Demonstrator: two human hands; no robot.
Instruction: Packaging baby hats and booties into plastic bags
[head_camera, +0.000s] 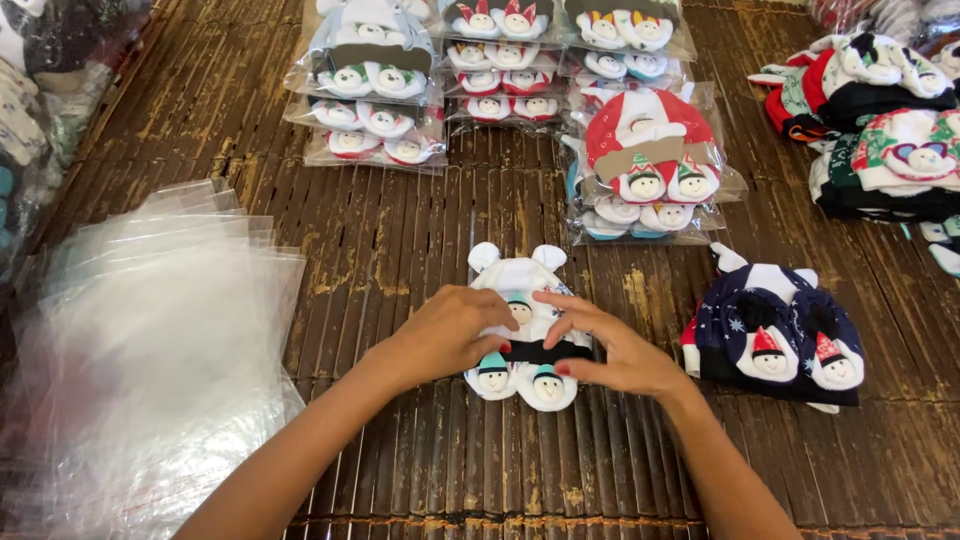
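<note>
On the dark slatted bamboo mat (420, 240), right in front of the person, lies a white baby hat set (520, 335), its long axis running away from them: two rounded ears point toward the far stacks, and two small mittens with snowman faces and teal caps sit at the near end. It looks soft and knitted, plump at the edges, with a black band across its middle. The left hand (450, 335) rests on its left side, fingers curled down onto the fabric, while the right hand (615, 350) presses the band, fingers together and thumb under them, pinching it. To the left lies a slippery pile of clear plastic bags (150, 350), glossy and flat. Just right sits a navy hat set (780, 340) with snowflake specks and red-capped snowmen. Farther off stand rows of bagged sets (500, 70).
</note>
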